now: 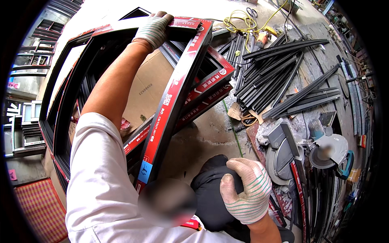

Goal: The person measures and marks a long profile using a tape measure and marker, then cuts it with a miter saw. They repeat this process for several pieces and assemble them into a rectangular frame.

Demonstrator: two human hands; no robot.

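Note:
My left hand (153, 31), in a striped white work glove, is wrapped over the far bar of a large dark window frame (165, 107). Red printed film covers the frame's faces, and a blue sticker (145, 171) sits low on its near bar. The frame stands tilted, leaning among similar frames (214, 79) behind it. My right hand (248, 190), gloved the same way, is raised over my dark-trousered leg (214, 198). Its thumb and curved fingers are apart, with nothing between them.
A cardboard sheet (148, 87) shows through the frame. Loose black profiles (269, 81) lie heaped on the floor at the far right, near a yellow cable (243, 20). A miter saw (283, 148) with a round blade (326, 152) stands at right. A checked cloth (40, 210) is at lower left.

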